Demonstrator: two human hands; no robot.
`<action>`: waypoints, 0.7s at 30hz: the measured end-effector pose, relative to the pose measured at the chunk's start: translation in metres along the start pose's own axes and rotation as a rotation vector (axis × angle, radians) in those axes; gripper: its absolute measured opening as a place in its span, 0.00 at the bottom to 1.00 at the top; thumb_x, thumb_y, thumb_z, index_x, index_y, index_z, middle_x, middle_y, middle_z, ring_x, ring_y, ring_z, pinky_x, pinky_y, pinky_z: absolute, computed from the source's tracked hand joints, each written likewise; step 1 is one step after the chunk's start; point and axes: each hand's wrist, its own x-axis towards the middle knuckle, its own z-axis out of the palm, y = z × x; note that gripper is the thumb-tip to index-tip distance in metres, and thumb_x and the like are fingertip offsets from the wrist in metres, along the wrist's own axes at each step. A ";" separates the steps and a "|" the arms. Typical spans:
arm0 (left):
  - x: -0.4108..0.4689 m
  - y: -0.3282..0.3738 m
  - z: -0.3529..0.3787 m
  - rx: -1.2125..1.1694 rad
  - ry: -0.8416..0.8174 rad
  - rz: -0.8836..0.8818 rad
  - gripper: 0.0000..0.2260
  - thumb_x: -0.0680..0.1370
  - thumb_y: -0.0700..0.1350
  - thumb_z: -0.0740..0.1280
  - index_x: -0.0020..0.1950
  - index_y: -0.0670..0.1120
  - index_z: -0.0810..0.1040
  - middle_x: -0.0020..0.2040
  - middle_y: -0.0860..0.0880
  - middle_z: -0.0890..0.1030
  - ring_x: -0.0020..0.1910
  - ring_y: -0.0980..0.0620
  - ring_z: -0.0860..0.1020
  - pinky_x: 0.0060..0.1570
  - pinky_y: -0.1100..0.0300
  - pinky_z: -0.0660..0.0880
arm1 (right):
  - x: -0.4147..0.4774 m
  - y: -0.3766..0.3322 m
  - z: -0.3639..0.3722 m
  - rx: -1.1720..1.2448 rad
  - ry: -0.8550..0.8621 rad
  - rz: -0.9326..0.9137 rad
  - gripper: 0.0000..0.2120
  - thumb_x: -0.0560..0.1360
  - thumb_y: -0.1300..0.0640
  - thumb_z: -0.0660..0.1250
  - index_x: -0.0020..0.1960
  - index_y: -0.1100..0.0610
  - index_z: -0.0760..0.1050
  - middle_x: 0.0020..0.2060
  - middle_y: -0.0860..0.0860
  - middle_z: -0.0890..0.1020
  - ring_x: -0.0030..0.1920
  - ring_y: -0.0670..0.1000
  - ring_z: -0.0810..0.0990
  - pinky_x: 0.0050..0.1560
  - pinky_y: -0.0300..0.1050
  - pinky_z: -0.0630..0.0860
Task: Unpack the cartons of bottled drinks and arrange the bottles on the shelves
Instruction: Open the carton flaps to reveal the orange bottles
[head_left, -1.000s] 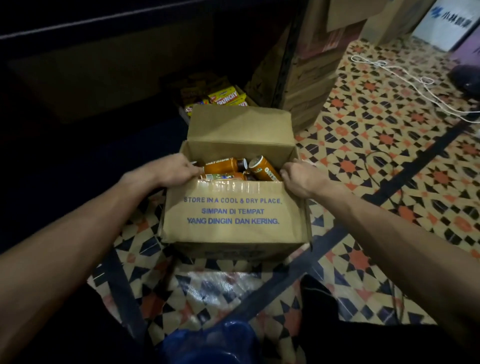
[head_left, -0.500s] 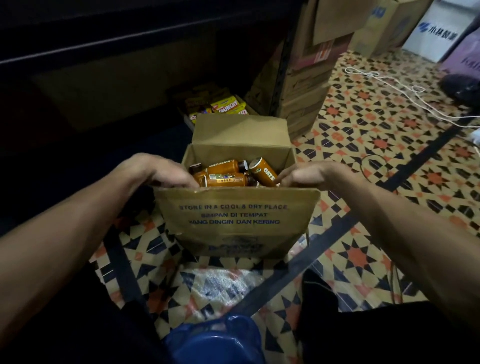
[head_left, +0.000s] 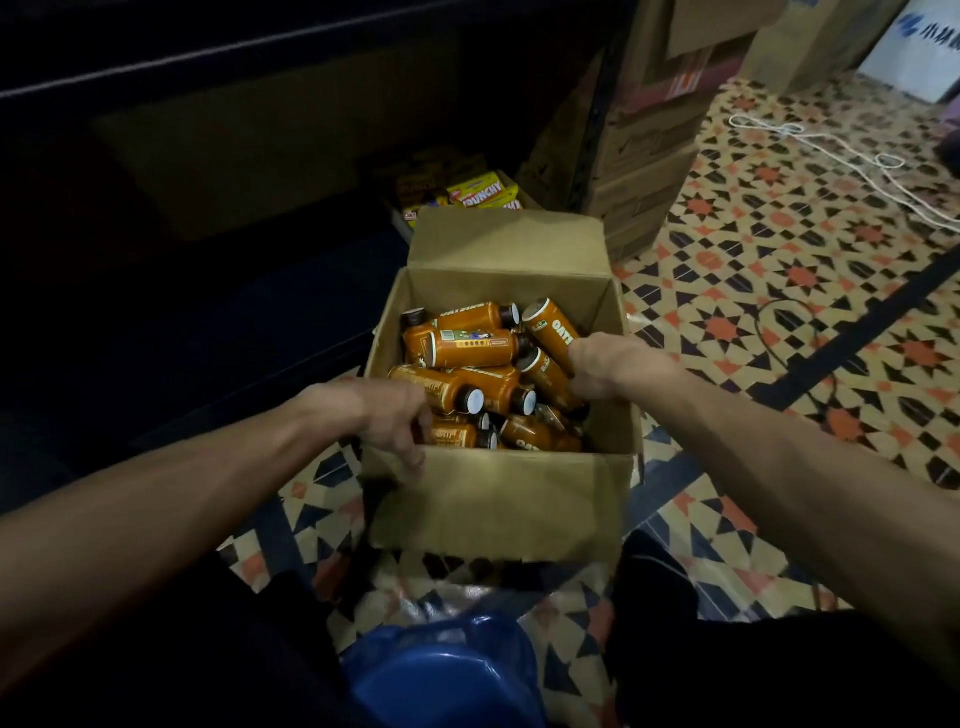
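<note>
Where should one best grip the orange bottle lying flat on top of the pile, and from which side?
Probably grip the bottle round its middle, from above: it lies on its side atop the other bottles in the carton, body exposed, cap end crowded.

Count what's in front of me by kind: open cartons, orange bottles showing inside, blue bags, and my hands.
Open carton: 1
Orange bottles: at least 9 showing, more buried in the pile
Blue bag: 1
Hands: 2, left hand and right hand
Total: at least 13
</note>
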 end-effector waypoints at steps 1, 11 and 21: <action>0.000 0.004 0.002 0.040 0.042 0.021 0.13 0.72 0.53 0.74 0.55 0.55 0.78 0.52 0.55 0.76 0.52 0.55 0.75 0.54 0.57 0.75 | -0.003 -0.004 0.000 -0.023 0.004 -0.016 0.14 0.81 0.51 0.67 0.63 0.57 0.73 0.50 0.52 0.77 0.51 0.52 0.77 0.55 0.48 0.76; 0.008 -0.009 -0.023 -0.220 0.143 0.062 0.07 0.76 0.57 0.69 0.50 0.55 0.80 0.49 0.55 0.81 0.49 0.58 0.80 0.52 0.56 0.78 | 0.017 -0.030 0.027 0.070 0.019 -0.163 0.25 0.81 0.44 0.65 0.74 0.52 0.67 0.62 0.53 0.79 0.61 0.55 0.79 0.60 0.51 0.76; 0.044 -0.011 0.009 0.273 0.469 0.126 0.32 0.78 0.54 0.68 0.78 0.54 0.57 0.74 0.46 0.64 0.69 0.47 0.67 0.70 0.48 0.68 | 0.037 -0.051 0.037 0.311 0.028 -0.131 0.25 0.78 0.47 0.71 0.71 0.54 0.69 0.64 0.54 0.79 0.65 0.57 0.78 0.68 0.56 0.74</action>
